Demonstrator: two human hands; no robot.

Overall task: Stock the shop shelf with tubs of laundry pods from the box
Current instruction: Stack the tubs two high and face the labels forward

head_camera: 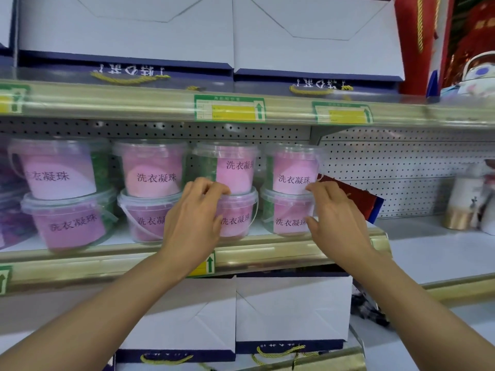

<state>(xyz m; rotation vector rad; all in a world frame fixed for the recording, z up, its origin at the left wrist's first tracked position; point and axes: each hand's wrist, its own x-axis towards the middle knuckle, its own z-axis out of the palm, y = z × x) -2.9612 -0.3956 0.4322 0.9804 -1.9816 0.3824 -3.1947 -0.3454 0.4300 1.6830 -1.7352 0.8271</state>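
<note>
Mostly clear tubs [235, 215], pink labels.

I have both arms stretched forward, left grip [197, 210] with fingers curled, right grip [334, 212] with fingers loosely bent, palms facing inward.

Single head view, close, facing shelf [267, 250] front, angled slightly down.

Both hands [197, 210] at stacked tubs [235, 191] — shelved.
</note>
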